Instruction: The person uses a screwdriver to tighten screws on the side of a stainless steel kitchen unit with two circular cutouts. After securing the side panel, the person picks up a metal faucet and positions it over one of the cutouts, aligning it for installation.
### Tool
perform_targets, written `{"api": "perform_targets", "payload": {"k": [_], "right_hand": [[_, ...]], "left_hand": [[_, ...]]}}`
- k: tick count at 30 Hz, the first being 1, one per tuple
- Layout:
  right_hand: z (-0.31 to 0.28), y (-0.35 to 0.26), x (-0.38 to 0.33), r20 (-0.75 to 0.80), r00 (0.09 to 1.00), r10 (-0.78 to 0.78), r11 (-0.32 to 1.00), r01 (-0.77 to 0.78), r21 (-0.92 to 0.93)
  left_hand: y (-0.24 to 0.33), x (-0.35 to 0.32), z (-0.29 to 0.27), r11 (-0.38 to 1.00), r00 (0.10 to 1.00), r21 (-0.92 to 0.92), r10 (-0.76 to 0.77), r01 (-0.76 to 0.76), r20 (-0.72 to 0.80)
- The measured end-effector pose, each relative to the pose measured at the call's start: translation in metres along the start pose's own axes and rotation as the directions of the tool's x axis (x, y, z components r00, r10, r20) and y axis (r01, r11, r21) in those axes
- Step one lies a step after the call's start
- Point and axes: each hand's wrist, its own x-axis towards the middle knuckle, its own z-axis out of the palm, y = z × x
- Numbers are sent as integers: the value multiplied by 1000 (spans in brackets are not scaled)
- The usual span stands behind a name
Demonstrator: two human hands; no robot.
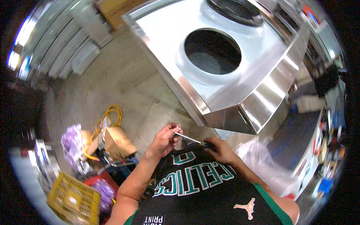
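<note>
My right hand (218, 150) is closed around the dark handle of a screwdriver (188, 138), its bright shaft pointing left. My left hand (166, 140) is pinched beside the shaft's tip, with a small shiny piece (178, 128) at the fingertips. That piece is too small to name. Both hands are in front of my chest, below the near edge of a large stainless steel housing (262, 99). In its pale top panel is a round opening (213, 51), and a dark ring-shaped part (236, 11) sits farther back.
On the floor at left are a yellow cable (112, 116), an open cardboard box (119, 142), purple plastic wrap (72, 140) and a yellow crate (73, 198). Clear plastic sheeting (258, 157) lies at right, near a cluttered shelf. Long pale panels (62, 45) are stacked at far left.
</note>
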Motion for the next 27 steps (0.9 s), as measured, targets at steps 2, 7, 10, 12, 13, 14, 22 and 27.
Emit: {"api": "perform_targets", "payload": {"k": [2,7,10,12,13,14,22,27], "right_hand": [[23,-8,-12,-149,969,199,978,-188,86],[108,-60,-12,-536,744,400,914,-280,293],[160,-106,-9,-627,512,587,809,-388,441],[186,-137,-7,-680,402,613,790,-327,519],[196,-151,-5,-691,338,639,768,-312,558],[205,-161,-3,-687,280,671,741,-298,602],[244,-199,2,-787,4,617,750,-307,586],[249,-202,-8,-792,-20,610,760,-270,591]], "left_hand": [[21,20,-4,992,986,7,-127,127,106],[66,63,-12,875,812,84,-475,477,339],[78,75,-12,792,722,197,-609,578,329],[80,75,-6,729,650,296,-684,617,330],[80,74,-2,686,590,351,-727,637,351],[78,72,3,672,587,368,-741,643,327],[52,55,27,566,481,526,-822,635,304],[39,50,33,573,501,584,-811,575,302]]}}
